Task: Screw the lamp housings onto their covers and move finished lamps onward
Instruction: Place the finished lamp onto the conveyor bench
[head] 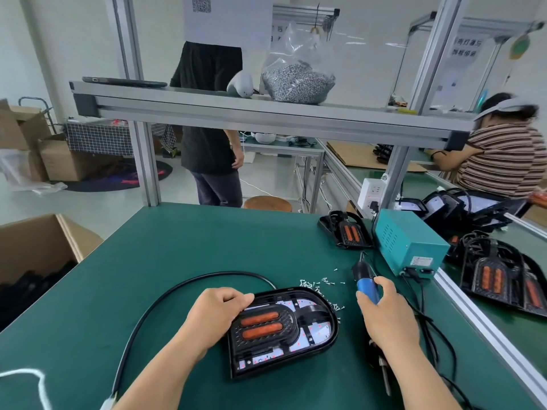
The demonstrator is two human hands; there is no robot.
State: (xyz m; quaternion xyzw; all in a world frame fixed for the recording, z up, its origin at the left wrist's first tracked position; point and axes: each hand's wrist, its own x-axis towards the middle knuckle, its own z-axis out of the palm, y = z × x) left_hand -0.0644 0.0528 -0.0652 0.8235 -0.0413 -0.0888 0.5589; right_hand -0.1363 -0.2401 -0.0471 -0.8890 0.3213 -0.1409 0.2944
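A black lamp (pixel 284 329) with two orange strips lies flat on the green table (pixel 177 247), close to the near edge and just right of centre. The left hand (pixel 217 309) holds it, fingers curled over its upper left rim. The right hand (pixel 387 318), just beside the lamp's right end, has its fingers wrapped round the blue electric screwdriver (pixel 367 284), whose bit points away toward the teal power box (pixel 410 247). Loose screws (pixel 319 284) are scattered between the lamp's far rim and the screwdriver. A black cable (pixel 154 303) loops from the lamp's top out to the left and back toward the near edge. Dark cords trail across the table behind the right wrist. A second lamp (pixel 349 230) sits at the far right, beside the power box. An aluminium rail (pixel 479 321) bounds the table on the right; beyond it more lamps (pixel 497 279) are heaped. A cardboard box (pixel 44 241) stands against the left edge. A shelf (pixel 236 105) carrying a bag of screws (pixel 297 81) crosses overhead. The far left of the table is bare green mat.
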